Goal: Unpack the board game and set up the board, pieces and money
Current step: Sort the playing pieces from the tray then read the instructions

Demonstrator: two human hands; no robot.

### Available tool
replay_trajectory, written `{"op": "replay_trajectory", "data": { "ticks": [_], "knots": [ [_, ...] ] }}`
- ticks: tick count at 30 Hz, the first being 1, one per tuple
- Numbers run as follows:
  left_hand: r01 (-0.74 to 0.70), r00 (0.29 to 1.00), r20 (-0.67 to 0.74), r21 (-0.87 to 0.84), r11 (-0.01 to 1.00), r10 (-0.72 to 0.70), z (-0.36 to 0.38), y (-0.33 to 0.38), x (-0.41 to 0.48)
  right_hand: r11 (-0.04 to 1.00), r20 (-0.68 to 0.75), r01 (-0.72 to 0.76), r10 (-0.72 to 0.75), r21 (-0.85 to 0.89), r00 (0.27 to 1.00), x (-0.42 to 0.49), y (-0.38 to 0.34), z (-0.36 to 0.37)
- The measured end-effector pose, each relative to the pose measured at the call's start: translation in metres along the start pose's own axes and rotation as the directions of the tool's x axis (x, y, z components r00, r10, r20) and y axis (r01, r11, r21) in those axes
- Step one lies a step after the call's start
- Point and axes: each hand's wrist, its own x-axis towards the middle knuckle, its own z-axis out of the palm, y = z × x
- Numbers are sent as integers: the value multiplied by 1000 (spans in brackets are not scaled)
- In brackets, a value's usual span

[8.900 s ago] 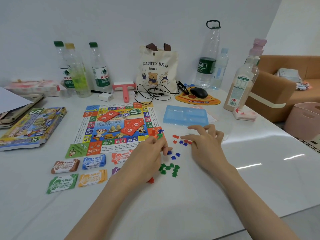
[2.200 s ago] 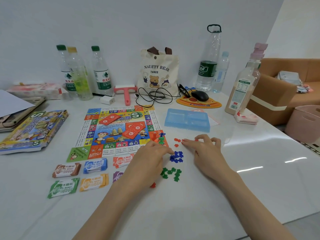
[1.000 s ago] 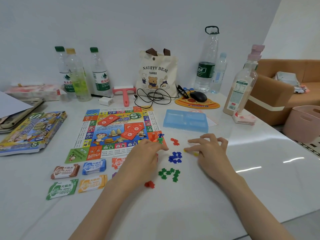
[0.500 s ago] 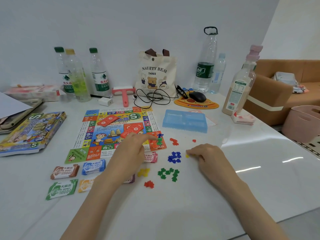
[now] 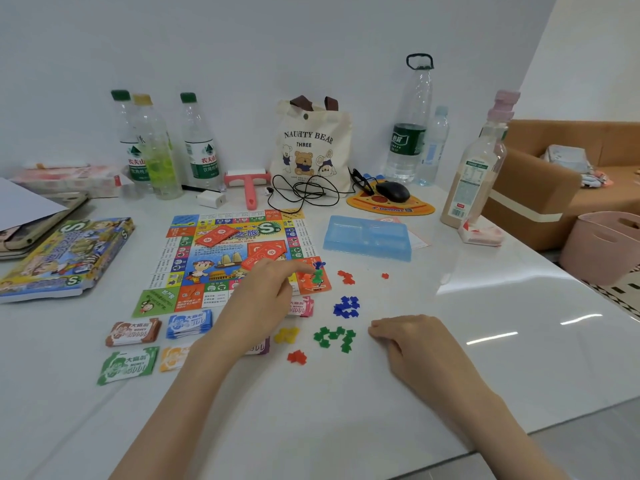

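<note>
The game board (image 5: pixel 180 244) lies flat with red card stacks (image 5: pixel 216 235) on it. Small pawns (image 5: pixel 317 273) stand on its near right corner. My left hand (image 5: pixel 263 299) reaches over that corner, index finger stretched toward the pawns, holding nothing I can see. Right of the board lie piles of little pieces: red (image 5: pixel 346 277), blue (image 5: pixel 346 306), green (image 5: pixel 334 337), yellow (image 5: pixel 286 335) and more red (image 5: pixel 297 356). My right hand (image 5: pixel 412 344) rests on the table beside the green pile, fingers curled under. Money stacks (image 5: pixel 133 332) sit in front of the board.
The game box (image 5: pixel 65 258) lies at the left and a blue plastic tray (image 5: pixel 367 237) right of the board. Bottles (image 5: pixel 199 147), a tote bag (image 5: pixel 311 147), a cable, a mouse (image 5: pixel 393 190) and a tall drink bottle (image 5: pixel 472 174) line the back. The table edge runs along the right.
My left hand moved from the loose pieces up to the board corner by the pawns, uncovering the yellow pile and a pink money stack. My right hand curled and slid slightly toward me.
</note>
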Motion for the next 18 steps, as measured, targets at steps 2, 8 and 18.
{"op": "replay_trajectory", "data": {
  "ticks": [2, 8, 18],
  "knots": [
    [-13, 1000, -7, -16, 1000, 13, -1, 1, -4, 1000, 4, 22, -22, -21, 1000, -5, -3, 2],
    [-14, 999, -37, -58, 998, 12, -6, 0, -18, 997, 14, 59, -59, -58, 998, -10, -14, 5],
    [-18, 999, -50, -75, 997, 15, -14, -2, -51, 986, 12, 154, -154, -67, 988, -30, -41, 2]
  ]
}}
